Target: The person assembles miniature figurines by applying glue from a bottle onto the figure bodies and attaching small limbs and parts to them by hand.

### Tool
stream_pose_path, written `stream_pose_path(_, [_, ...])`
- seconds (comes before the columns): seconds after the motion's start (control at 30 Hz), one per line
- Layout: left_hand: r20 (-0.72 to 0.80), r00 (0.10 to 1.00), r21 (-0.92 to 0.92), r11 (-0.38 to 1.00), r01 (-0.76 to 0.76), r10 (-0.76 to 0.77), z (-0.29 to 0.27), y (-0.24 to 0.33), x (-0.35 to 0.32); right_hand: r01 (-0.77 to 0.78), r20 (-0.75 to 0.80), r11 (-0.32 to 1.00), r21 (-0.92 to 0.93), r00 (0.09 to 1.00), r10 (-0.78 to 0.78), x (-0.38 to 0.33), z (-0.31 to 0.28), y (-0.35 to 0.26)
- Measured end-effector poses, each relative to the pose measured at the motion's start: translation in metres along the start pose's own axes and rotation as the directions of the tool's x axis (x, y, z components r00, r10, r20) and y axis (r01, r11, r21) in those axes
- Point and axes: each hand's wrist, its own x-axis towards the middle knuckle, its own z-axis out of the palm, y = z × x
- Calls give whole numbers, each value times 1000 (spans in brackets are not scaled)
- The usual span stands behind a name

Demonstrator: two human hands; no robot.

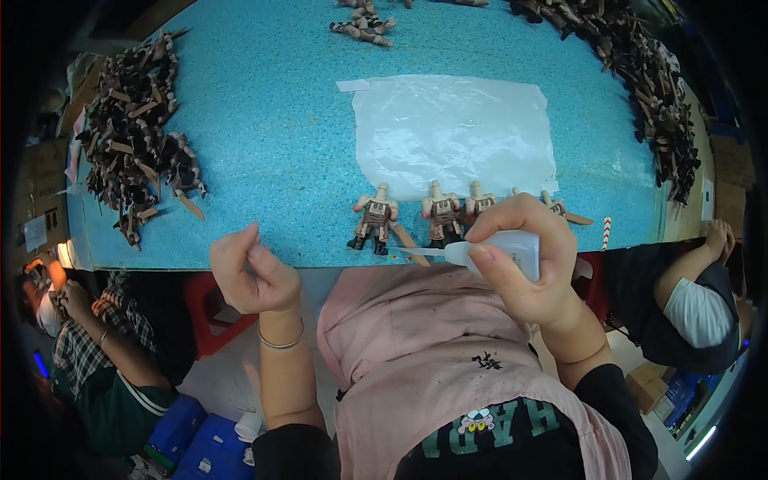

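Your right hand wraps its fingers around the white glue bottle, nozzle beside the headless figures at the table edge. Your left hand pinches its fingertips together on something too small to make out. Squeeze hard and glue may drip onto your apron.

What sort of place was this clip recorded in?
Most likely a small toy assembly workshop. Heaps of brown figure parts lie on a blue worktable, headless figure bodies stand in a row by a clear plastic sheet, and the right hand holds a glue bottle.
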Motion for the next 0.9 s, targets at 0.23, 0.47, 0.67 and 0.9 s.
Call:
stream_pose_path(0.23, [-21, 1000, 20, 1000, -9, 9, 1, 0, -1, 24, -118, 1000, 4, 993, -23, -17, -25, 1])
stream_pose_path(0.47, [-15, 1000, 5, 1000, 3, -3, 4, 1, 2, -34, -227, 999, -27, 973, 27, -37, -45, 2])
stream_pose_path(0.67, [-26, 1000, 6, 1000, 1, 0, 6, 1, 3, 1, -178, 999, -41, 984, -9, -32, -45, 6])
stream_pose_path(0.9, [-42, 999, 5, 1000, 12, -11, 9, 3, 2, -86, -148, 996, -32, 986, 80, -31, -45, 2])
